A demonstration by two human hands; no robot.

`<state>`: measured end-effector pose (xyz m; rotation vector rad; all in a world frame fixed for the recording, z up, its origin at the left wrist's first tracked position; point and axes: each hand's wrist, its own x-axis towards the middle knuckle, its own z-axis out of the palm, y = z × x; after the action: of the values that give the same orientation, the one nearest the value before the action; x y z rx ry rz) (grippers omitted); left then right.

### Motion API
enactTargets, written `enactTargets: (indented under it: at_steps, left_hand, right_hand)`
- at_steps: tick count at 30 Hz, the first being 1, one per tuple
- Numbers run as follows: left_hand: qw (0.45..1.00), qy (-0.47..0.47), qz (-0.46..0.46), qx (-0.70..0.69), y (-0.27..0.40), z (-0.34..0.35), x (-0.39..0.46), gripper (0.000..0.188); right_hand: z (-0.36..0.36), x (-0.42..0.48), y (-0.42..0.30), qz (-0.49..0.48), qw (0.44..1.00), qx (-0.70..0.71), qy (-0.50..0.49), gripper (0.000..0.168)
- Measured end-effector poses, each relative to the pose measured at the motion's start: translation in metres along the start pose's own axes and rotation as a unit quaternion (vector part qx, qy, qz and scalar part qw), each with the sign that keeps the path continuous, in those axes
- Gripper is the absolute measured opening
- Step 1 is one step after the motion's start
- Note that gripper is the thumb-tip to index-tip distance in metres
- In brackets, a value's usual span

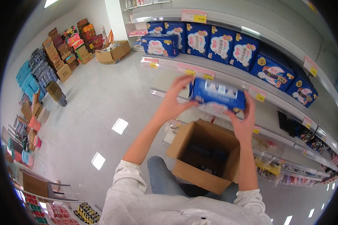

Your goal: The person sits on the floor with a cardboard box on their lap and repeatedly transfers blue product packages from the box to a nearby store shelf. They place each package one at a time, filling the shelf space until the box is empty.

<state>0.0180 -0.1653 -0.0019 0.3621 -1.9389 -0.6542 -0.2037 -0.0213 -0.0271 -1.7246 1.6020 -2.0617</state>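
A blue printed pack is held between my two hands, raised above an open cardboard box and in front of the shelving. My left hand has its thumb at the pack's lower left edge, its fingers curved around the left end. Around the right end, my right hand closes with its thumb on the near face. Below, the cardboard box stands by my legs with its flaps spread; dark blue items lie in its shadowed bottom, too dim to make out. Similar blue packs stand upright in a row on the shelf.
Wider blue packs continue the row rightward. Price tags line the shelf edge. Lower shelves carry bagged goods. Across the tiled floor are stacked cartons, nested bins and another open carton. A wire rack stands behind left.
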Motion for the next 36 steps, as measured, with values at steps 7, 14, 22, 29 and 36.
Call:
enactTargets:
  at_steps: [7,14,22,29,36]
  left_hand:
    - [0.975,0.161,0.084,0.124,-0.014,-0.011,0.058,0.064]
    - [0.955,0.127,0.046,0.265,-0.033,0.014,0.063,0.069]
    - [0.989,-0.139,-0.007,0.055,-0.022,0.074,-0.031,0.022]
    - [0.803,-0.584,-0.062,0.103,-0.084,0.201,-0.144,0.030]
    - [0.587,-0.786,-0.128,0.143,-0.166,0.307,-0.241,0.042]
  right_hand:
    - [0.067,0.130,-0.022,-0.093,0.989,-0.085,0.082,0.075]
    - [0.108,0.146,-0.016,-0.043,0.946,-0.321,0.015,0.082]
    - [0.010,-0.027,-0.001,0.024,0.995,-0.078,-0.052,0.024]
    - [-0.023,-0.212,0.036,0.315,0.894,-0.219,-0.230,0.017]
    - [-0.026,-0.247,0.023,0.240,0.934,-0.178,-0.197,0.023]
